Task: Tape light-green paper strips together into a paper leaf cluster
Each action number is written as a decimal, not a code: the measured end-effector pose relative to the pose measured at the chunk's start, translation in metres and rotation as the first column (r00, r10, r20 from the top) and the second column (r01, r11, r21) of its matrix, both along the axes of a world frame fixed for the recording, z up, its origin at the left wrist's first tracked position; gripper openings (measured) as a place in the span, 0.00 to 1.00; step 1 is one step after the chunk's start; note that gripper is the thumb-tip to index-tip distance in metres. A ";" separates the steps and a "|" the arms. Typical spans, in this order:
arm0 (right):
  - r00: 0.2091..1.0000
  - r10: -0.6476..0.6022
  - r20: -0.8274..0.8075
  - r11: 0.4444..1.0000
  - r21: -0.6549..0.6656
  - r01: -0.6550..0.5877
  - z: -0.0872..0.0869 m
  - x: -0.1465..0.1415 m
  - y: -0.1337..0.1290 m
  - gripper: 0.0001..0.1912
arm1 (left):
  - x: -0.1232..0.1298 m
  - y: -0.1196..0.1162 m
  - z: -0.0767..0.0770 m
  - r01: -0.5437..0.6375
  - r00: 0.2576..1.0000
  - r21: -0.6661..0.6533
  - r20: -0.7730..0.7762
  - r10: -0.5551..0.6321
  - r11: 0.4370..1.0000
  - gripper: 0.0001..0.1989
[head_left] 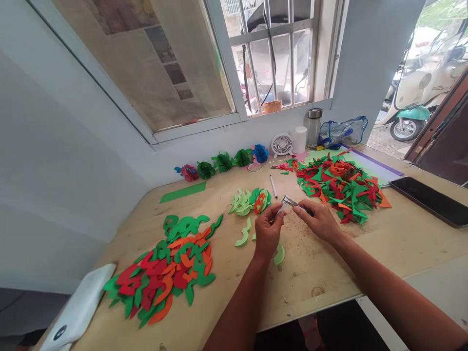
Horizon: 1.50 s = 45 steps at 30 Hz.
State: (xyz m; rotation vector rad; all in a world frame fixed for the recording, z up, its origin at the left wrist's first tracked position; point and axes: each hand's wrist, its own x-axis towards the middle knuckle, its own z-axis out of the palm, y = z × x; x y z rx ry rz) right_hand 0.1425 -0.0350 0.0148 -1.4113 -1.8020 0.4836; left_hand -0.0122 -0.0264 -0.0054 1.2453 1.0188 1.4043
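Note:
Between the thumb and fingers of my left hand (268,230) is a small whitish piece of paper (282,207). My right hand (320,220) is wrapped round a pair of scissors (290,201), whose metal blades meet the paper; the fingers hide most of the handles. Just beyond my left hand sits a small group of light green paper cutouts (242,202), with an orange and green piece (260,202) beside it. Light green curved strips (243,233) lie to the left of my left wrist, and another pale green piece (279,254) lies to its right.
Piles of red, orange and green paper cutouts (157,278) and scraps (341,185) lie left and right on the wooden table (234,292). A white pen (274,186), paper flowers (223,161), a small fan (282,145), a glass bottle (314,129) and a phone (431,200) are further out.

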 end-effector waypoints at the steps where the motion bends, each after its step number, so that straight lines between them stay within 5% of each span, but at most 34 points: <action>1: 1.000 -0.002 0.007 1.000 0.002 0.002 0.000 0.000 0.000 0.21 | 0.000 0.000 0.000 -0.002 1.000 -0.004 0.002 0.002 1.000 0.14; 45: 0.998 -0.024 0.063 0.999 0.047 0.021 -0.004 -0.003 -0.002 0.21 | 0.001 -0.002 0.004 0.066 0.998 -0.015 -0.018 -0.067 0.998 0.13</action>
